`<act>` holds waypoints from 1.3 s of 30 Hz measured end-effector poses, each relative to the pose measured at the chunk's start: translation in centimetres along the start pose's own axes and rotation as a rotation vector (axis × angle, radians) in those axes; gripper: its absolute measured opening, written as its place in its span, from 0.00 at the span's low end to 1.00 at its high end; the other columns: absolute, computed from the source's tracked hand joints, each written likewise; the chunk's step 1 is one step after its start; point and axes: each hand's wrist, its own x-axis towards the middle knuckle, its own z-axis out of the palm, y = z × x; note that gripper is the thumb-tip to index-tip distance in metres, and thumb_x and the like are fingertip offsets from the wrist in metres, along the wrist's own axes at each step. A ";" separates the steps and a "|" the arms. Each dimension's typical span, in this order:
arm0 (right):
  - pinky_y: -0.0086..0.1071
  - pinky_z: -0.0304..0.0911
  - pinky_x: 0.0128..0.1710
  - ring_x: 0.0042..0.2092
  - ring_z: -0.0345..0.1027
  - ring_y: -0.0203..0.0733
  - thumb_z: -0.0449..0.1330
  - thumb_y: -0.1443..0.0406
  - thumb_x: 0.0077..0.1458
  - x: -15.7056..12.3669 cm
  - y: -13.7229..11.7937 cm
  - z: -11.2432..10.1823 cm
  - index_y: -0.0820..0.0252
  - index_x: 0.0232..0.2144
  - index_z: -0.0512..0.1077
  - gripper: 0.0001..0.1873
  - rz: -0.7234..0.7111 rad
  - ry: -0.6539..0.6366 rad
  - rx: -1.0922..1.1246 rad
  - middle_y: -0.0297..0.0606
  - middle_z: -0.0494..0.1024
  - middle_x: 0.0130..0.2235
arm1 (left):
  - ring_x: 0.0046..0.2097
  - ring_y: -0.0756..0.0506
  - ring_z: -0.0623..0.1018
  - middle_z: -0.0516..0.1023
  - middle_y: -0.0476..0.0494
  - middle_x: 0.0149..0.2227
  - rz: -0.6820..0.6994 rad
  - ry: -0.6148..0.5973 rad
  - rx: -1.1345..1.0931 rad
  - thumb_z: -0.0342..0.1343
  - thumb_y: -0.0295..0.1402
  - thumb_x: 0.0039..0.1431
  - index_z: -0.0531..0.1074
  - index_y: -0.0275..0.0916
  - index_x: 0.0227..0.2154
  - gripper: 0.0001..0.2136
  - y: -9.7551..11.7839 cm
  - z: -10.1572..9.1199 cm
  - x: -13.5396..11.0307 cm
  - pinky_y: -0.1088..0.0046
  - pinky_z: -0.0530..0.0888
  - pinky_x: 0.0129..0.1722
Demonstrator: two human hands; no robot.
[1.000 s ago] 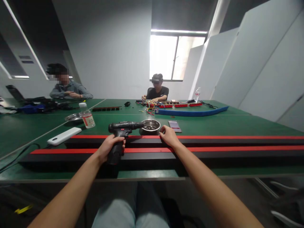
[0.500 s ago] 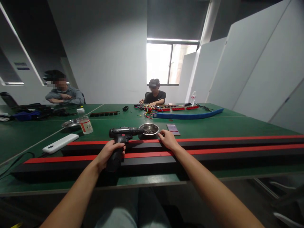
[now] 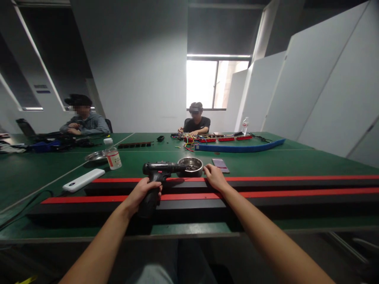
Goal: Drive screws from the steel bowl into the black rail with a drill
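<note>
My left hand is wrapped round the handle of a black cordless drill. The drill points right, its tip reaching over a small steel bowl with small dark pieces inside, perhaps screws. At the bowl's right side is my right hand, its fingers curled and drawn together; whether they touch the bowl or pinch something small, I cannot tell. Beneath both hands lie two long black bars with red tops, a nearer bar and a farther bar, running side by side across the table.
On the green table are a phone, a white oblong device, a plastic bottle and a steel dish. Farther off lie a curved blue strip and coloured wires. Two people sit across the table.
The whole view has shifted slightly, so everything sits a little farther right and lower. The drill and both hands keep nearly the same places relative to the bowl.
</note>
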 end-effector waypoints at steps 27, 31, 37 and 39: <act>0.34 0.62 0.34 0.33 0.72 0.44 0.55 0.54 0.62 0.1 -0.3 -0.3 0.62 0.32 0.76 0.18 0.043 0.007 0.234 0.42 0.80 0.32 | 0.28 0.45 0.78 0.77 0.40 0.28 0.006 -0.020 0.016 0.68 0.35 0.51 0.75 0.34 0.29 0.10 -0.1 -0.2 0.0 0.70 0.76 0.28; 0.35 0.63 0.41 0.37 0.72 0.45 0.54 0.56 0.64 0.0 -0.3 -0.1 0.61 0.35 0.78 0.18 -0.003 -0.019 0.184 0.42 0.81 0.35 | 0.27 0.46 0.78 0.77 0.41 0.28 -0.006 -0.002 0.006 0.69 0.35 0.50 0.74 0.34 0.29 0.11 0.0 0.1 -0.2 0.72 0.75 0.26; 0.32 0.62 0.38 0.35 0.71 0.43 0.52 0.56 0.66 0.1 -0.3 -0.1 0.61 0.34 0.77 0.19 -0.019 -0.047 0.174 0.41 0.81 0.35 | 0.28 0.47 0.78 0.77 0.42 0.31 -0.049 -0.006 -0.013 0.69 0.34 0.51 0.72 0.35 0.30 0.12 0.2 0.1 -0.4 0.72 0.76 0.28; 0.31 0.61 0.36 0.34 0.71 0.42 0.52 0.56 0.66 0.1 -0.3 -0.1 0.61 0.32 0.76 0.19 -0.017 -0.038 0.168 0.40 0.80 0.33 | 0.28 0.47 0.78 0.77 0.43 0.30 -0.055 -0.014 -0.014 0.69 0.34 0.51 0.73 0.34 0.31 0.12 0.2 0.0 -0.4 0.73 0.75 0.27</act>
